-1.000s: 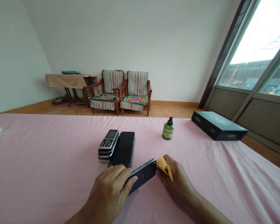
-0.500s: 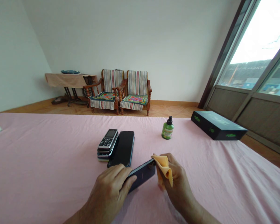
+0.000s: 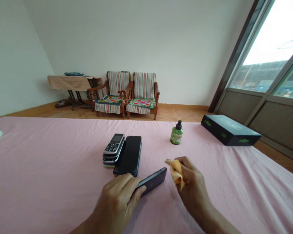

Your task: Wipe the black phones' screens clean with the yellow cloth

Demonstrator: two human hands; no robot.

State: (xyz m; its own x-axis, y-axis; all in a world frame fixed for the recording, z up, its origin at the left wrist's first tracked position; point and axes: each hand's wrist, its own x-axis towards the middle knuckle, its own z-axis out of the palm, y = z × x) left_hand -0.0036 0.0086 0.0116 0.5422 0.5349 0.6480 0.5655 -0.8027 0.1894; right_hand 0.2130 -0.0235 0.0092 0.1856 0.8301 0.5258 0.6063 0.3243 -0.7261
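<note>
My left hand [image 3: 119, 198] is closed on one end of a dark smartphone [image 3: 154, 182], which is tilted up on its long edge over the pink cloth. In my right hand [image 3: 191, 180] a folded yellow cloth [image 3: 176, 174] is pinched between thumb and fingers. A small gap separates that cloth from the phone's far end. Just beyond my left hand, a black smartphone [image 3: 129, 155] lies with its screen up. Against its left side stands a stack of several phones, topped by a silver keypad phone [image 3: 114, 144].
A green spray bottle [image 3: 176, 133] stands upright beyond my right hand. Farther right lies a flat black box [image 3: 230, 130] with green lettering. The pink cloth [image 3: 51, 169] covers the surface. Two wooden armchairs [image 3: 144, 86] and a covered table [image 3: 73, 83] stand by the walls.
My right hand has moved right with the yellow cloth, off the phone's end. The phone in my left hand has tipped slightly lower and shows less of its back.
</note>
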